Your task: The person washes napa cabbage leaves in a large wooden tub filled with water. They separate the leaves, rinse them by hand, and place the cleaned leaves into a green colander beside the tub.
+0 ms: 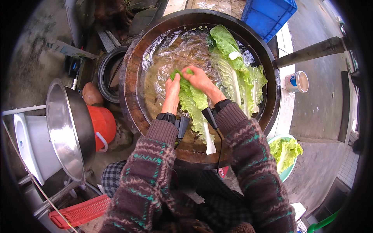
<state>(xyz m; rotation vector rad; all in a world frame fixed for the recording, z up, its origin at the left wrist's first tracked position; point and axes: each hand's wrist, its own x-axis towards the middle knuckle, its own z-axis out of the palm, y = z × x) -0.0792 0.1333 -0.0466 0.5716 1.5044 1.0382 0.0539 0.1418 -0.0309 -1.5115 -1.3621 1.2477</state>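
Observation:
Both my hands are over a large round tub (201, 18) of rippling water. My left hand (172, 90) grips the top of a long green leaf (195, 109), a leafy vegetable such as lettuce. On the same leaf's upper end, my right hand (200, 80) has its fingers closed around the green part. The leaf's pale stalk hangs down toward me, between my forearms. More leaves (233, 72) float in the right half of the tub, their white ribs partly showing. My fingertips are partly hidden by the leaf.
A green basin (290, 171) with leaves stands at the right. Near the rim are a blue crate (268, 17), a wooden post (311, 53) and a small plastic bucket (296, 82). Leftward are a steel basin (65, 131), a red bucket (102, 125) and a black tyre-like ring (102, 74).

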